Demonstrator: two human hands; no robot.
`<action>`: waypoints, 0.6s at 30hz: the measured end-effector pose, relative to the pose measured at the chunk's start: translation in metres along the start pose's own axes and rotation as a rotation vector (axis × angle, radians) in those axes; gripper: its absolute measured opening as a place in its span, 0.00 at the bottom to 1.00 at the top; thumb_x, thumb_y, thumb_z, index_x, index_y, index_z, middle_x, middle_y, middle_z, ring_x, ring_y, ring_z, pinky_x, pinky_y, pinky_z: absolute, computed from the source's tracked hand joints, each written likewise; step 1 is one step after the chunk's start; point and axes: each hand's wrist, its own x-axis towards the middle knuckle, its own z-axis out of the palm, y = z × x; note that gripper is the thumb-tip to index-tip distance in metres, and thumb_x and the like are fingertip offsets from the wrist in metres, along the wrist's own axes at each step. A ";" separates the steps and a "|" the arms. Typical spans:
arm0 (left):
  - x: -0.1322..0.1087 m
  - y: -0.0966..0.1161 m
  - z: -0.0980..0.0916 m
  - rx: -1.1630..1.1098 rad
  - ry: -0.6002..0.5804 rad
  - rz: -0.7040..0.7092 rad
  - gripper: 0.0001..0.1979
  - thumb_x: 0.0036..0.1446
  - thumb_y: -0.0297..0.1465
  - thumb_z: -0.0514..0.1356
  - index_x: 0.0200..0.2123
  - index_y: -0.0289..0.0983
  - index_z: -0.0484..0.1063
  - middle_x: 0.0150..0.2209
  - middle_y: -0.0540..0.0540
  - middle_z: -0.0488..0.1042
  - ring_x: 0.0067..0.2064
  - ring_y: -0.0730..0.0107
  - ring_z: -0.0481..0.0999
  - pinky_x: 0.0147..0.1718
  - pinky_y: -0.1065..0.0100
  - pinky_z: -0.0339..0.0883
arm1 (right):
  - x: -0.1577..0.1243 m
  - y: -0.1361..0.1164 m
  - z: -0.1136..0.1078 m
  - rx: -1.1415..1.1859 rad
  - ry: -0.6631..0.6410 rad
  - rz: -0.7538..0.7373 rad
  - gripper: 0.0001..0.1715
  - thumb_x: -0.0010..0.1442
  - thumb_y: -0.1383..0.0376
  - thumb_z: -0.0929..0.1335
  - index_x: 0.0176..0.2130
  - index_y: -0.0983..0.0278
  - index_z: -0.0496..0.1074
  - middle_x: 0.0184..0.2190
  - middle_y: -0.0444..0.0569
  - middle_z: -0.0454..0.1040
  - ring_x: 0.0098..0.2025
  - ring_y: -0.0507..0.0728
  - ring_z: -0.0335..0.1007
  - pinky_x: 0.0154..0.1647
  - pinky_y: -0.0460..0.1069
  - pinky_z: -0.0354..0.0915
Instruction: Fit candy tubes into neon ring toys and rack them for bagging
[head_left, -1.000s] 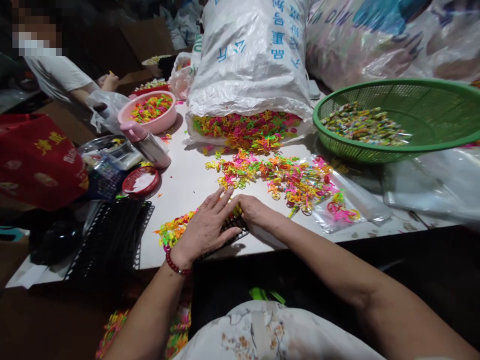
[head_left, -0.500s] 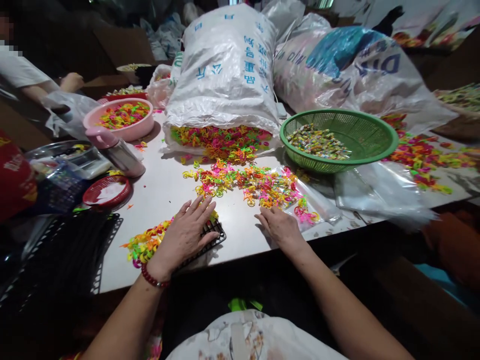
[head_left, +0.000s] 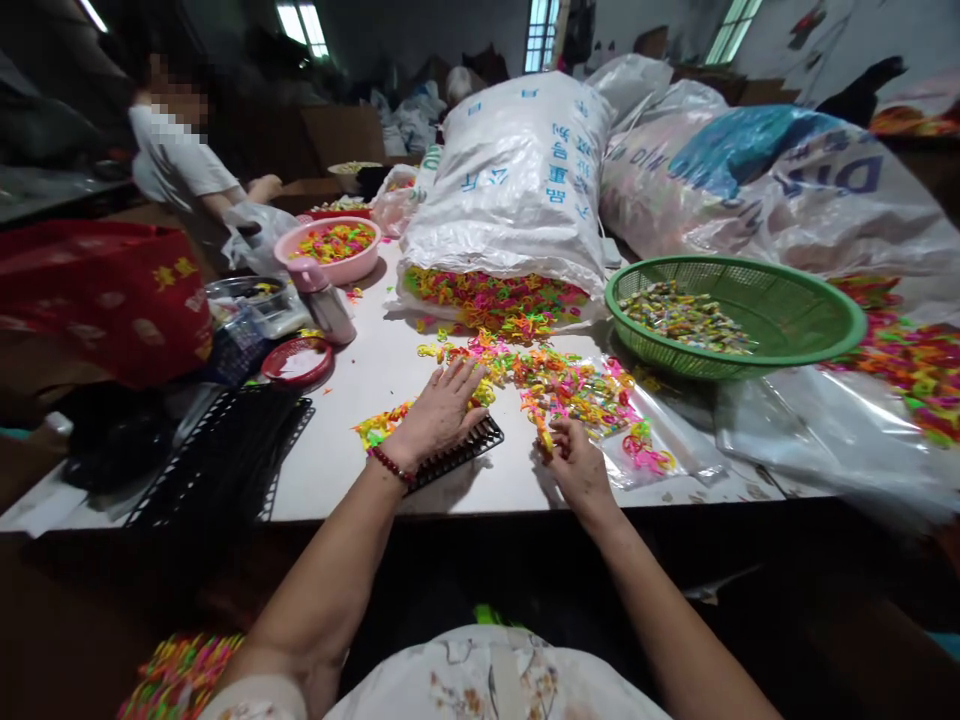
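My left hand (head_left: 436,412) lies flat with fingers stretched over a black slotted plastic rack (head_left: 459,456), hiding much of it. Small bright plastic pieces (head_left: 373,430) in yellow, orange and green show beside the wrist, partly covered by the hand. Farther right, my right hand (head_left: 580,468) pinches a small yellow-orange plastic piece (head_left: 546,438) between thumb and fingers. It is at the near edge of a loose heap of colourful small plastic pieces (head_left: 574,385), some resembling little wheels.
A big white woven sack (head_left: 517,190) spills pieces onto the white table (head_left: 360,380). At right stand a green basket (head_left: 795,310) and clear plastic bags (head_left: 810,430). Black racks (head_left: 225,450), a red basket (head_left: 330,370) and a flask (head_left: 330,310) lie left. A co-worker (head_left: 187,165) stands beyond.
The camera view has tilted up and turned left. My right hand now holds a yellow-orange piece in a pinch. My left hand stays spread over the black rack.
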 end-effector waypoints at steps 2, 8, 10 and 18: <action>-0.018 -0.010 -0.009 -0.001 0.067 -0.031 0.28 0.69 0.39 0.47 0.68 0.36 0.49 0.70 0.38 0.49 0.71 0.55 0.45 0.67 0.47 0.47 | -0.004 -0.007 0.009 0.157 -0.083 0.036 0.17 0.56 0.54 0.69 0.41 0.62 0.70 0.28 0.44 0.72 0.28 0.54 0.69 0.32 0.49 0.66; -0.102 -0.047 -0.022 -0.062 0.142 -0.097 0.25 0.68 0.34 0.48 0.66 0.37 0.55 0.67 0.37 0.58 0.70 0.58 0.50 0.66 0.47 0.53 | -0.017 -0.030 0.047 0.490 -0.362 0.154 0.23 0.51 0.48 0.73 0.37 0.63 0.73 0.27 0.42 0.69 0.29 0.52 0.68 0.33 0.48 0.68; -0.123 -0.053 -0.021 -0.101 0.133 -0.113 0.26 0.68 0.33 0.49 0.67 0.38 0.52 0.68 0.38 0.56 0.71 0.58 0.48 0.66 0.46 0.52 | -0.022 -0.039 0.063 0.573 -0.437 0.222 0.24 0.50 0.48 0.74 0.39 0.62 0.72 0.28 0.43 0.71 0.30 0.53 0.69 0.34 0.49 0.69; -0.138 -0.060 -0.009 -0.273 0.102 -0.113 0.29 0.68 0.28 0.43 0.70 0.41 0.42 0.71 0.40 0.47 0.72 0.61 0.40 0.68 0.47 0.47 | -0.042 -0.076 0.119 0.286 -0.563 -0.068 0.15 0.58 0.52 0.68 0.37 0.61 0.71 0.30 0.47 0.76 0.31 0.56 0.72 0.36 0.50 0.67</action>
